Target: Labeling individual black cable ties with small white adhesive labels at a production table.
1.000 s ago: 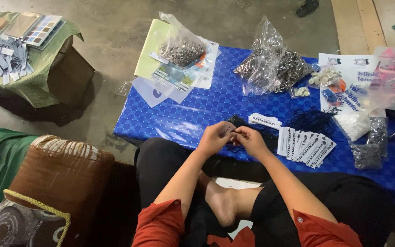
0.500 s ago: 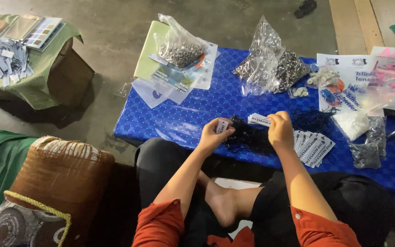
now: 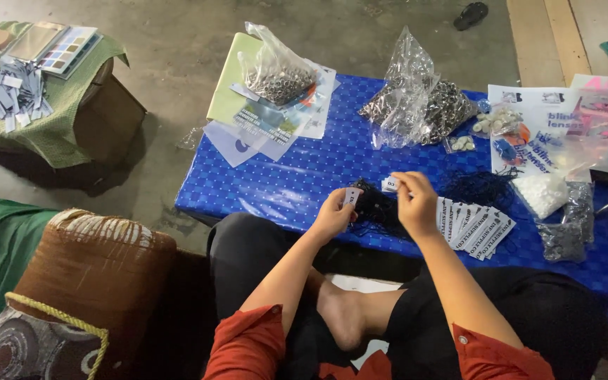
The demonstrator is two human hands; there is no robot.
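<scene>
Nearest to me I count two bare forearms with rust-red sleeves, crossed legs in black and one bare foot (image 3: 343,317) tucked between them. My left hand (image 3: 333,214) has its fingers pinched closed on one small white tag (image 3: 352,195) at the near edge of the counter (image 3: 283,186). My right hand (image 3: 416,204) is curled palm-down, its fingers closed on a second white tag (image 3: 389,185). Between the two hands lies one tangle of black string (image 3: 374,207), touching both.

Just right of my right hand I see one fanned row of printed white tags (image 3: 476,226), roughly eight, though I cannot count them exactly. Past that lie one small bag of dark metal bits (image 3: 564,236) and one bag of white pieces (image 3: 542,193).

The counter is low, covered in a blue dotted cloth. Farther back on it stand two clear bags of metal rings: one on the left (image 3: 276,74) sitting on a stack of printed sheets (image 3: 262,116), one in the middle (image 3: 416,105). More printed sheets (image 3: 550,119) lie at the far right.

To my left sit one brown patterned cushion (image 3: 79,281) and, well apart on the bare concrete floor (image 3: 177,42), one box draped in green cloth (image 3: 51,119) carrying loose white tags. One dark sandal (image 3: 471,14) lies farthest away.
</scene>
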